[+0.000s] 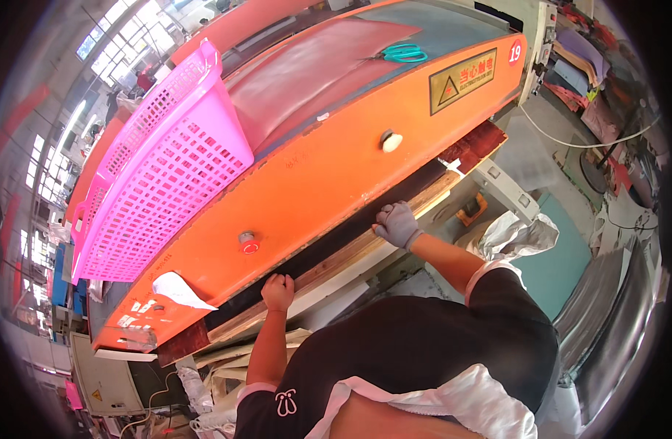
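Observation:
In front of me is a large orange machine (328, 175) with a long low slot under its front panel. A wood-edged board (334, 265) with a black top lies in that slot, its dark red ends showing at both sides. My left hand (278, 293), bare, is closed over the board's near edge, left of the middle. Farther right, my right hand (398, 225) wears a pale glove and is also curled closed at the same edge. The fingertips of both hands are partly hidden, and the slot's inside is dark.
A pink plastic basket (167, 175) leans on the machine's top left, beside a dark red sheet (314, 66) and teal-handled scissors (403, 53). The front panel carries a red button (249, 244) and a white knob (391, 141). Crumpled pale sacking (522, 235) lies at right.

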Action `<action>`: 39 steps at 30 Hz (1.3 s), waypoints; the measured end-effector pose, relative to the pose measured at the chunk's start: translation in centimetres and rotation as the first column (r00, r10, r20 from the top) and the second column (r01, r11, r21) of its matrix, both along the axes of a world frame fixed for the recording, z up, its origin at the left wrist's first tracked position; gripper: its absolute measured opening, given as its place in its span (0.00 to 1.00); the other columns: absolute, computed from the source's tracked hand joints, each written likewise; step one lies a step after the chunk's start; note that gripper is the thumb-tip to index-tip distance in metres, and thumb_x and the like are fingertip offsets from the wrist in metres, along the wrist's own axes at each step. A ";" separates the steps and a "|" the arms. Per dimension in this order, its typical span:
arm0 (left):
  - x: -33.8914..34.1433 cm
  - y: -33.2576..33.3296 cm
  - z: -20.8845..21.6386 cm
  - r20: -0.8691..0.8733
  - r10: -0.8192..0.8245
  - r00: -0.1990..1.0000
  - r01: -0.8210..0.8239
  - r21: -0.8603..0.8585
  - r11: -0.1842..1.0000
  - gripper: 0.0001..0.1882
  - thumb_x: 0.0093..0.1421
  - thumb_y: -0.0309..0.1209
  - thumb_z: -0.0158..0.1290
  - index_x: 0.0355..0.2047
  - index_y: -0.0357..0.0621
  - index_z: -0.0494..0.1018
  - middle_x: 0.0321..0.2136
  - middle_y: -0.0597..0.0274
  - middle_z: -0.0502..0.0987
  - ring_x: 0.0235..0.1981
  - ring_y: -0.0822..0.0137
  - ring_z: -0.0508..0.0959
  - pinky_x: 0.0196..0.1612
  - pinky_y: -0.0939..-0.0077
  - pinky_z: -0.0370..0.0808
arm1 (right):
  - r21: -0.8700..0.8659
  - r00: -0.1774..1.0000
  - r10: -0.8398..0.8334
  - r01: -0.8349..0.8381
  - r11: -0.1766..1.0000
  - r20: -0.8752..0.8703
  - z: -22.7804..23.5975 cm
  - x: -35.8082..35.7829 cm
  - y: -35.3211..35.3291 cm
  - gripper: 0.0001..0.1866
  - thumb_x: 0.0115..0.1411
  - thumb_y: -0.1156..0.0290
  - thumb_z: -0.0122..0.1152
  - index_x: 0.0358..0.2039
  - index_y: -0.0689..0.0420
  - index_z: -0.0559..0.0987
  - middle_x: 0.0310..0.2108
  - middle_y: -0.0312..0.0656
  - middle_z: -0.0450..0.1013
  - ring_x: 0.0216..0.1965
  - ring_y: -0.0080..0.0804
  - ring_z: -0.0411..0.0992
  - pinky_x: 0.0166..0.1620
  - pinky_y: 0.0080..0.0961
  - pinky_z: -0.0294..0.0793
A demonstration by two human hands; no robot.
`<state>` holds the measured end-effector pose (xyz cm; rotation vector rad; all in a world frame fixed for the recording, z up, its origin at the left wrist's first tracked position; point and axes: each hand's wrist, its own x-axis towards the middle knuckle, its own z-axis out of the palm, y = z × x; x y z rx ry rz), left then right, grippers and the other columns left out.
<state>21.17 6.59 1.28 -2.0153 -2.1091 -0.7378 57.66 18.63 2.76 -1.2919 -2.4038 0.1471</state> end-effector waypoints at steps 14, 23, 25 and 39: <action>1.8 -7.0 -4.4 0.068 0.118 0.991 -0.113 -0.073 0.991 0.14 0.55 0.36 0.52 0.19 0.39 0.69 0.25 0.51 0.71 0.34 0.49 0.72 0.38 0.56 0.70 | -0.011 0.995 -0.060 0.061 0.998 0.075 -3.5 1.0 -7.0 0.19 0.56 0.51 0.49 0.32 0.53 0.78 0.35 0.42 0.73 0.42 0.40 0.71 0.49 0.39 0.64; 0.8 -11.5 -6.8 0.061 -0.075 0.995 0.082 -0.124 0.989 0.13 0.56 0.37 0.50 0.22 0.40 0.69 0.27 0.55 0.72 0.35 0.51 0.73 0.36 0.56 0.71 | 0.430 0.969 -0.050 0.154 0.889 -0.244 -9.1 -0.7 -13.7 0.09 0.48 0.62 0.59 0.27 0.52 0.73 0.25 0.39 0.70 0.32 0.40 0.68 0.42 0.39 0.64; 0.2 -10.9 -7.0 0.057 -0.115 0.992 0.120 -0.084 0.989 0.13 0.56 0.37 0.49 0.22 0.40 0.69 0.27 0.55 0.72 0.35 0.52 0.73 0.36 0.56 0.71 | 0.296 0.961 -0.135 0.205 0.933 -0.241 -9.3 -1.5 -13.1 0.10 0.48 0.62 0.60 0.28 0.52 0.74 0.28 0.40 0.71 0.34 0.40 0.68 0.43 0.39 0.64; -1.8 -11.7 -1.7 0.217 -0.189 0.958 0.235 -0.211 0.949 0.07 0.54 0.34 0.51 0.24 0.46 0.69 0.26 0.60 0.70 0.30 0.55 0.73 0.31 0.57 0.71 | -0.425 0.950 -0.239 0.305 0.852 0.203 7.3 -25.3 4.2 0.48 0.44 0.38 0.60 0.60 0.53 0.60 0.62 0.47 0.53 0.58 0.50 0.60 0.55 0.44 0.64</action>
